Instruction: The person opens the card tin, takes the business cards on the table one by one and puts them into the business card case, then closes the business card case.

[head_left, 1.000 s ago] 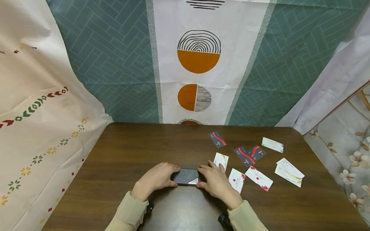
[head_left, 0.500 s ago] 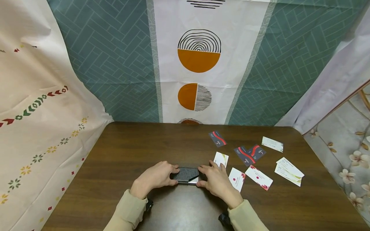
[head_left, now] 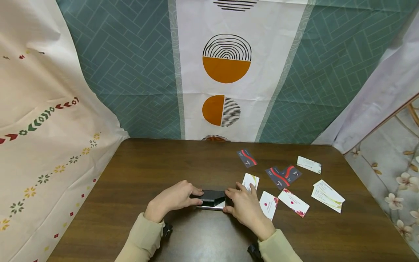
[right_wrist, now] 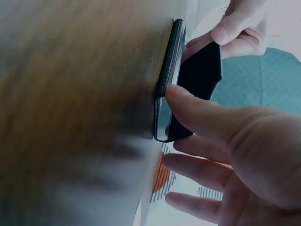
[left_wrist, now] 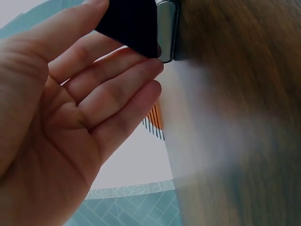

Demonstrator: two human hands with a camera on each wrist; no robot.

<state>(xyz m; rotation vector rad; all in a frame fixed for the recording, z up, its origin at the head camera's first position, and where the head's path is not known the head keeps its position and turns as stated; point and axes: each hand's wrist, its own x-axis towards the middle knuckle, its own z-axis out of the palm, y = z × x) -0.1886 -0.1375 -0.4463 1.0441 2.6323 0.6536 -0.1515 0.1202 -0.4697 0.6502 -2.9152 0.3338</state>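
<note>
A dark business card case (head_left: 212, 208) with a silvery edge lies on the table between both hands. Its dark flap (head_left: 209, 196) stands partly lifted, hinged along the far side, which the right wrist view shows well. My left hand (head_left: 173, 198) pinches the flap's left end between thumb and fingers; in the left wrist view the flap (left_wrist: 131, 26) sits under the thumb tip. At the case's right end, my right hand (head_left: 243, 207) grips the body, with the thumb (right_wrist: 193, 106) on the near edge and a finger behind. A white card (head_left: 251, 180) lies partly behind the right fingers.
Dark cards with red stripes (head_left: 247, 158) lie toward the back right. White cards with red flowers (head_left: 293, 202) are right of my right hand, and a white pair (head_left: 328, 195) lies farther right. The brown table (head_left: 147, 163) ends at a hanging cloth (head_left: 131, 91).
The case's flap has gone from lying flat to raised, lifted by my left hand, whose thumb has moved up with it. The right hand has stayed at the case's right end.
</note>
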